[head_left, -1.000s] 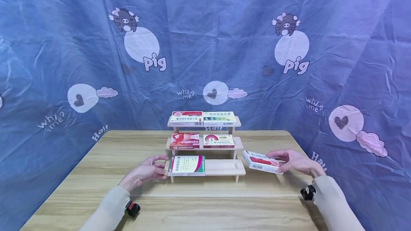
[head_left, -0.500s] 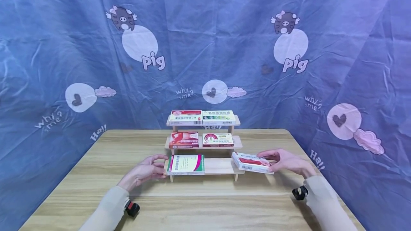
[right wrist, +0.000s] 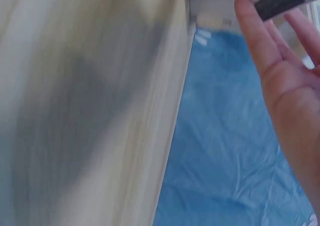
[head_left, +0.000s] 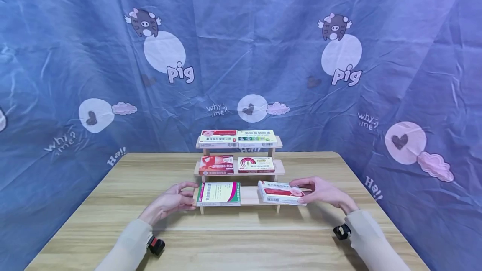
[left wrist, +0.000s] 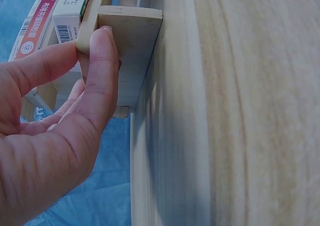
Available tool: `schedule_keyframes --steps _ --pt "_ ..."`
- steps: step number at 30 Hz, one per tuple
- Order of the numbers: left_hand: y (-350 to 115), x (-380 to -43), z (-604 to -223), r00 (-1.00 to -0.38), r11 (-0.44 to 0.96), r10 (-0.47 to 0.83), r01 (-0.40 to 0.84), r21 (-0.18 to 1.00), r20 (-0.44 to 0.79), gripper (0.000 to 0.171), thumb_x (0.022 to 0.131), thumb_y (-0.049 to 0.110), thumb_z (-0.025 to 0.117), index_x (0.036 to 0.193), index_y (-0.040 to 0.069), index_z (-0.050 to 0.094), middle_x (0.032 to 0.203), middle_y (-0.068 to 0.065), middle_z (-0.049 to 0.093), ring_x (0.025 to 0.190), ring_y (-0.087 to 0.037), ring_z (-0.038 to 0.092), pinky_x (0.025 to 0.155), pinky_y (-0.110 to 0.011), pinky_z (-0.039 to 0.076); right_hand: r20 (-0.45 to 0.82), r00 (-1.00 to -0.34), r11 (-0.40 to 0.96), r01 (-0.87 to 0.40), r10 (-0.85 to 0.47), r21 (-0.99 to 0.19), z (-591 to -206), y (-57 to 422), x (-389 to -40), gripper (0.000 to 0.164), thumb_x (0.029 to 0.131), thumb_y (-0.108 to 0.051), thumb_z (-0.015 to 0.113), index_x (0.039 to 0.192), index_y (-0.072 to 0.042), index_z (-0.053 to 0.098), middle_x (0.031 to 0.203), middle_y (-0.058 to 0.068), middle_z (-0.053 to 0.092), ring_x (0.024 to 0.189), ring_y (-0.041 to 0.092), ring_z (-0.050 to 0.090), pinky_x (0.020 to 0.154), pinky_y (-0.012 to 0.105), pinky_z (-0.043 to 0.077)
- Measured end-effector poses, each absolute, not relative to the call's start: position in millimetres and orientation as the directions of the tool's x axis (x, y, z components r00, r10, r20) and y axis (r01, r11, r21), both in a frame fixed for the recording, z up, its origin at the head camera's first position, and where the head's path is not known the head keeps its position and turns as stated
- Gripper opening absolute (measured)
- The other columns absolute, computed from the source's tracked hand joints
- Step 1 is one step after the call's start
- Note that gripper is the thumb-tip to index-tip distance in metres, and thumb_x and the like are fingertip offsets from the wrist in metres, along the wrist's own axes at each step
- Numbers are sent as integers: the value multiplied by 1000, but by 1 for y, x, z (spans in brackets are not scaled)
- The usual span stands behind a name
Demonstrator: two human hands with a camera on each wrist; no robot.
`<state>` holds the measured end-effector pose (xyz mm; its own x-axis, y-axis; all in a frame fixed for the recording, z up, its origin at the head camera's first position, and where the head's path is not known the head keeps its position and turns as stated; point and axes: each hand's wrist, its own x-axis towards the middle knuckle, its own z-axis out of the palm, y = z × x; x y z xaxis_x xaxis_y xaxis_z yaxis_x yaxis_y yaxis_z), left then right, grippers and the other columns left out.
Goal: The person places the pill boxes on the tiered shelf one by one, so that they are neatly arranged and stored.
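My left hand (head_left: 171, 200) pinches the left end of the bottom step of a three-step wooden display stand (head_left: 250, 195); the left wrist view shows thumb and index finger on the board's end (left wrist: 90, 33). Beside those fingers lies a white, green and magenta medicine box (head_left: 219, 193). On the right, my right hand (head_left: 325, 193) holds a white and red medicine box (head_left: 280, 192) by its right end, slightly tilted, over the right part of the bottom step. In the right wrist view only a corner of that box (right wrist: 280, 0) shows at the fingertips.
On the middle step lie a red medicine box (head_left: 216, 165) and a white one with red arcs (head_left: 256, 164). The top step bears a red and white box (head_left: 218, 138) and a white and green one (head_left: 257, 138). A blue printed curtain (head_left: 252, 53) hangs behind the wooden table (head_left: 241, 246).
My right hand has carried the white and red medicine box leftward, from beside the stand to over the bottom step's right part. The left hand has stayed at the step's left end.
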<state>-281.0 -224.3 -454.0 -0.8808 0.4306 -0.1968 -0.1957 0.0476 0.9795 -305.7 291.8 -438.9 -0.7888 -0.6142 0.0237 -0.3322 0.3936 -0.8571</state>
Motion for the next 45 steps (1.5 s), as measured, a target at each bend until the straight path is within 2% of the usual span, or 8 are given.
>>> schedule_keyframes --steps 4,8,12,15,19,24,35,45 --pt "-225 -281 -454 -876 42 444 -190 981 -189 68 86 -6 61 145 -7 27 111 -14 64 94 -23 68 88 -36 58 56 -800 431 -379 -598 -819 -438 273 -301 61 80 -20 80 134 -3 58 138 20 56 114 6 58 97 21 48" --pt "-226 -280 -456 -876 44 445 -187 981 -187 68 86 -6 61 145 -7 26 112 -14 63 95 -22 68 91 -37 58 83 -814 466 -409 -575 -784 -436 257 -296 65 78 -25 81 135 -6 58 141 18 55 123 22 55 101 25 46" --pt "-227 -280 -457 -879 51 437 -189 981 -192 67 87 -6 60 145 -6 28 113 -14 63 97 -22 67 93 -39 57 96 -827 483 -414 -554 -772 -436 245 -294 67 76 -27 83 135 -7 58 143 17 53 130 35 49 100 21 44" --pt "-227 -280 -458 -881 50 433 -189 981 -192 67 87 -6 61 145 -5 28 114 -15 63 98 -23 67 94 -38 56 98 -840 488 -401 -533 -776 -438 239 -294 68 76 -26 84 135 -6 58 143 17 52 128 36 51 98 21 46" --pt "-227 -280 -456 -881 49 436 -183 982 -186 67 87 -6 60 145 -6 28 114 -14 63 98 -22 67 93 -38 56 106 -859 502 -388 -501 -773 -441 233 -293 71 74 -26 85 135 -4 57 145 21 48 128 38 51 101 34 49" --pt "-227 -280 -455 -879 40 440 -186 982 -184 68 87 -6 60 146 -6 27 114 -14 63 97 -21 67 93 -37 57 112 -867 476 -370 -485 -798 -443 227 -292 73 73 -23 86 135 -1 56 149 29 36 131 48 44 106 51 45" --pt "-227 -278 -457 -884 21 429 -197 980 -187 71 86 -8 60 147 -8 24 116 -16 63 97 -22 68 94 -38 56 132 -866 401 -352 -482 -846 -449 220 -289 72 70 -14 87 132 5 56 145 30 35 130 51 43 107 44 43" --pt "-226 -277 -457 -883 14 432 -198 980 -184 71 86 -7 61 147 -8 24 116 -17 63 99 -23 68 94 -38 56 151 -858 423 -386 -491 -819 -451 220 -289 71 72 -17 87 132 5 56 145 30 34 132 50 41 108 49 41"
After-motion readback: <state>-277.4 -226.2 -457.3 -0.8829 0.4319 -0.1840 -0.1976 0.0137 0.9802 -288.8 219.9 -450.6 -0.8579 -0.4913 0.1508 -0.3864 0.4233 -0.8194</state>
